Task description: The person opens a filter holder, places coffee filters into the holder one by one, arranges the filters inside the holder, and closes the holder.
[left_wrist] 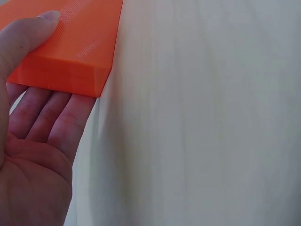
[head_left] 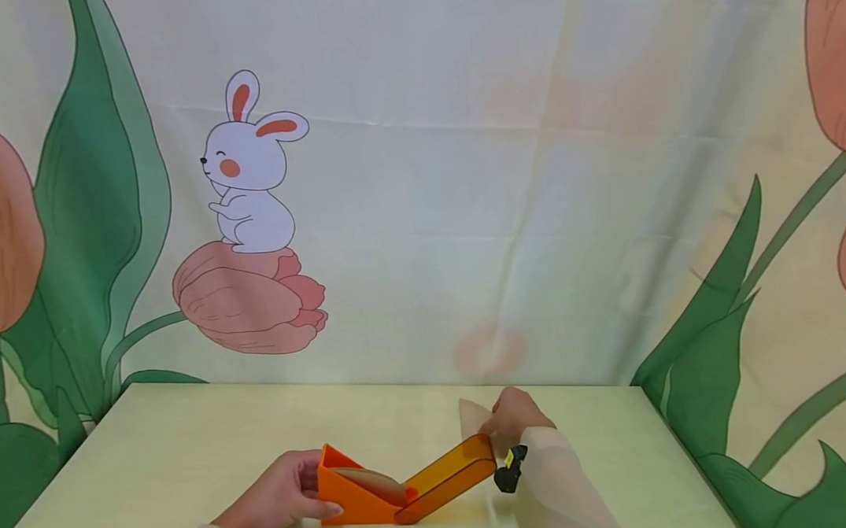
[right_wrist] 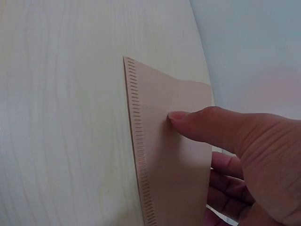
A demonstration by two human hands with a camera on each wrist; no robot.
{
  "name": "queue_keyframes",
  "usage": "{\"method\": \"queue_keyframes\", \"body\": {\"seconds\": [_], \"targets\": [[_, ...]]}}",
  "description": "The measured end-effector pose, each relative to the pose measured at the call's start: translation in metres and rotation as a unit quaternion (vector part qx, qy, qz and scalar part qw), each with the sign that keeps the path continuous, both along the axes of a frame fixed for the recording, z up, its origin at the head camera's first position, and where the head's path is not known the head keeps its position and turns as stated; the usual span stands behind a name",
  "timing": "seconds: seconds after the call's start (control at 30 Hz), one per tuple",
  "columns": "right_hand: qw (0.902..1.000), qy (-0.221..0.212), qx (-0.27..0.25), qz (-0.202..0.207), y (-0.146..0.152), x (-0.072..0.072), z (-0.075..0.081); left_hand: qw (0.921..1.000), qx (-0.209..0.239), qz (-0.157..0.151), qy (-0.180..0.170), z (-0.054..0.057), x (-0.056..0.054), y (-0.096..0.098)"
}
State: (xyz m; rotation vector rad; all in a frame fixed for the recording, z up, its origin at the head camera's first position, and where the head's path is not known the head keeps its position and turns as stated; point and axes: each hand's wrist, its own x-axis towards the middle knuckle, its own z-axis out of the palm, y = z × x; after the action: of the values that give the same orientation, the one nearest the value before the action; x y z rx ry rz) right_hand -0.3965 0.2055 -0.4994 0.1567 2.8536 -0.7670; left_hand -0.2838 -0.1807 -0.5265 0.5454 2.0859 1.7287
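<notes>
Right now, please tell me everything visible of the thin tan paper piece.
The thin tan paper piece looks nearly flat, with short ridges along one straight edge and a sloping, curved end. The right hand pinches it, thumb on its face. In the head view, it shows beyond the translucent amber plastic lid, one end unseen.

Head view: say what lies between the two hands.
Between left hand and right hand, the head view shows the orange holder with paper inside and its open amber lid.
</notes>
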Motion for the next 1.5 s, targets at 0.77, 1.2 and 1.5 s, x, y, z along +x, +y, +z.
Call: {"method": "queue_keyframes", "body": {"seconds": [0.77, 1.2, 1.5], "targets": [[0.9960, -0.003, -0.078, -0.042, 0.005, -0.005, -0.006, 1.0000, -0.001, -0.003, -0.003, -0.004, -0.002, -0.001], [0.9971, 0.021, -0.072, -0.010, 0.017, -0.005, 0.004, 1.0000, -0.004, 0.001, -0.007, -0.002, -0.003, -0.001], [0.9952, 0.042, -0.085, 0.024, 0.026, -0.003, 0.019, 1.0000, -0.006, 0.002, -0.006, -0.002, -0.003, -0.001]]}}
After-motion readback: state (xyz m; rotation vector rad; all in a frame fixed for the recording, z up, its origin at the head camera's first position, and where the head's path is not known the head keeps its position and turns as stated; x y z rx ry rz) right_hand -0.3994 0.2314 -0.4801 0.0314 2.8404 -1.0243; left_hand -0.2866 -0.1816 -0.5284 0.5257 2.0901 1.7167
